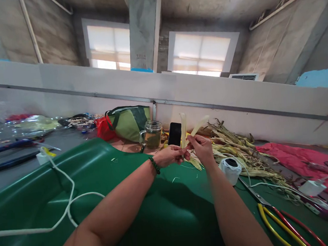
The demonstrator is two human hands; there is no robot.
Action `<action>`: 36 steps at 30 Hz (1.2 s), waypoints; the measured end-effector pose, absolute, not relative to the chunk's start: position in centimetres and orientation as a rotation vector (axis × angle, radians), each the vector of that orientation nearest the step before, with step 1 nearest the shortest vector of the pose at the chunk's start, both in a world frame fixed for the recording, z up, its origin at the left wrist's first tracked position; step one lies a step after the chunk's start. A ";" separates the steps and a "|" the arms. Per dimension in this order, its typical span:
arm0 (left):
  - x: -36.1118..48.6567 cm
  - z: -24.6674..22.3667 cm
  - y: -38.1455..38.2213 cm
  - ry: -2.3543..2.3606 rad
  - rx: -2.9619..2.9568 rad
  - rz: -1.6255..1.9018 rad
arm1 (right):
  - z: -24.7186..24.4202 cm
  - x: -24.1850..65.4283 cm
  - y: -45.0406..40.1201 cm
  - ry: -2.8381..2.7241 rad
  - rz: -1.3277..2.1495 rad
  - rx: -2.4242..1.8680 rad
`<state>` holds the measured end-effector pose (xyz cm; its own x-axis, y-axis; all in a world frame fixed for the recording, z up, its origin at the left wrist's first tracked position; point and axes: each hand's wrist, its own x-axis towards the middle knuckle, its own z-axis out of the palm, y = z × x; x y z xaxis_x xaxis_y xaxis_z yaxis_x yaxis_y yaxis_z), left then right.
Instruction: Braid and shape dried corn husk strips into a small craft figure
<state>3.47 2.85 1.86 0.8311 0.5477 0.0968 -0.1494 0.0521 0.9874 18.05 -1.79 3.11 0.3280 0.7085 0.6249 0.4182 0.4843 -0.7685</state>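
Observation:
Above the green mat [125,203], both hands meet near the middle of the view. My left hand [171,155], below a beaded bracelet, pinches the base of an upright pale husk strip [183,129]. Close against it on the right, my right hand [201,147] has its fingers closed on a second pale strip [200,124], which slants up to the right. The strips come together at the fingertips, where the exact contact is hard to make out. A black phone [175,134] stands just behind my left hand.
Behind are a glass mug [152,134] and a green bag [132,122]. Dried husks [235,147], a white spool [230,170] and large scissors [262,200] lie to the right. A white cable [68,181] crosses the mat at left.

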 end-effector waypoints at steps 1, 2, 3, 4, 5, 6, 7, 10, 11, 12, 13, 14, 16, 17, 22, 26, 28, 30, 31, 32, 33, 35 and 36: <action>3.6 1.7 2.9 0.357 1.393 0.585 | 3.0 18.0 -1.7 -1.280 0.216 -1.124; 3.9 1.6 3.0 0.372 1.357 0.629 | 2.9 17.8 -1.6 -1.267 0.181 -1.121; 4.1 1.6 3.0 0.391 1.324 0.675 | 2.8 17.7 -1.6 -1.252 0.152 -1.116; 4.3 1.5 3.1 0.413 1.294 0.723 | 2.8 17.7 -1.6 -1.238 0.130 -1.110; 4.5 1.5 3.1 0.435 1.265 0.776 | 2.8 17.6 -1.7 -1.224 0.106 -1.106; 4.7 1.5 3.0 0.457 1.240 0.824 | 2.8 17.6 -1.7 -1.211 0.077 -1.105; 4.9 1.5 3.0 0.476 1.218 0.863 | 2.8 17.7 -1.7 -1.203 0.043 -1.106; 5.3 1.6 2.7 0.487 1.178 0.945 | 2.8 17.9 -1.7 -1.169 0.089 -1.106; 5.3 1.6 2.7 0.476 1.178 0.961 | 2.9 18.0 -1.7 -1.136 0.203 -1.085; 5.3 1.6 2.6 0.461 1.184 0.974 | 3.0 18.1 -1.6 -1.094 0.362 -1.043; 5.2 1.6 2.6 0.447 1.196 0.987 | 3.2 18.1 -1.6 -1.043 0.537 -0.981; 5.2 1.7 2.5 0.439 1.211 0.997 | 3.3 18.1 -1.6 -0.989 0.696 -0.906; 5.2 1.7 2.5 0.442 1.246 1.008 | 3.5 18.0 -1.6 -0.906 0.884 -0.769; 5.2 1.6 2.5 0.449 1.263 1.009 | 3.6 17.9 -1.6 -0.881 0.903 -0.735; 5.5 1.1 2.5 0.459 1.359 1.017 | 3.3 18.2 -1.6 -0.912 0.485 -0.979; 5.5 1.0 2.4 0.497 1.430 1.066 | 2.9 18.8 -1.5 -1.052 -0.031 -1.219; 5.3 1.2 2.4 0.549 1.410 1.088 | 2.8 18.8 -1.4 -1.091 0.035 -1.201; 5.0 1.5 2.5 0.595 1.368 1.080 | 2.9 18.8 -1.4 -1.058 0.338 -1.096; 4.9 1.6 2.6 0.604 1.350 1.058 | 3.0 18.8 -1.4 -1.017 0.508 -1.019; 4.8 1.7 2.7 0.603 1.335 1.030 | 3.1 18.8 -1.4 -0.969 0.651 -0.936; 4.8 1.7 2.8 0.595 1.323 1.004 | 3.2 18.9 -1.4 -0.932 0.757 -0.864; 4.7 1.6 3.0 0.570 1.313 0.965 | 3.5 19.2 -1.5 -0.912 0.861 -0.791; 4.7 1.5 3.1 0.555 1.319 0.954 | 3.6 19.4 -1.5 -0.918 0.861 -0.791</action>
<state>4.75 3.07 1.48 0.5274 0.8326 0.1693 -0.2643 -0.0286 0.9640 19.40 -1.52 3.57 0.3433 0.8783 0.3329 -0.2763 0.4332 -0.8579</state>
